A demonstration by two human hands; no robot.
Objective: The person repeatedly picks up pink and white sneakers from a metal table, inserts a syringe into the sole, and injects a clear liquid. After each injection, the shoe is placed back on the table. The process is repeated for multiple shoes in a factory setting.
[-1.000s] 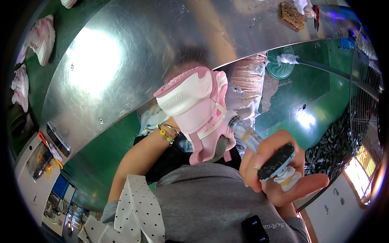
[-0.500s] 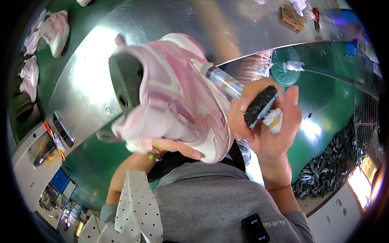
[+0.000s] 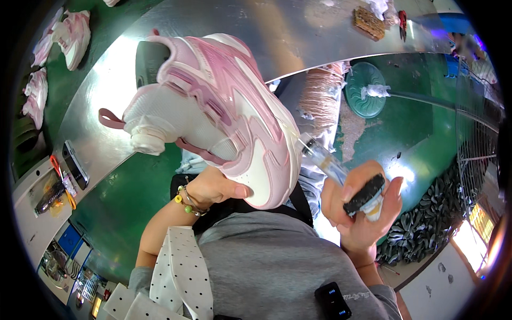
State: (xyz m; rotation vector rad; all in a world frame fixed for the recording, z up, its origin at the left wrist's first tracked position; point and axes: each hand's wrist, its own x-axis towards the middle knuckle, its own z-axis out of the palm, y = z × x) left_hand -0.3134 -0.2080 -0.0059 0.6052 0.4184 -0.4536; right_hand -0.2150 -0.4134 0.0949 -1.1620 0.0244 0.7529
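Head view: left hand [image 3: 216, 186] grips a pink-and-white sneaker [image 3: 213, 112] from below at the toe end, fingers wrapped under the sole edge, thumb on the white midsole; the shoe is held up close to the camera, tilted, heel toward upper left with its pink pull loop sticking out. A beaded bracelet [image 3: 186, 201] sits on the left wrist. Right hand [image 3: 362, 213] is clenched around two items at once: a clear plastic squeeze bottle [image 3: 322, 159], its tip touching or just beside the sneaker's white sole edge at the toe (contact not resolvable), and a black-bristled brush [image 3: 364, 193] lying across the fingers. Behind the shoe runs a shiny metal worktable [image 3: 298, 37], curved by the lens. On it, far upper right, a brown rectangular block [image 3: 369, 22]; at the left edge, a dark phone [image 3: 73, 162]. More pink sneakers [image 3: 69, 37] lie on the green surface at upper left. Orange-handled scissors [image 3: 61, 178] rest on a white bench at the left. Right of the table, on the green floor [image 3: 416, 133], stands a round green base [image 3: 365, 88], with a pile of dark shoe soles [image 3: 432, 224] at lower right. The person wears a grey top [image 3: 266, 266] with a white polka-dot sleeve cover [image 3: 176, 266].
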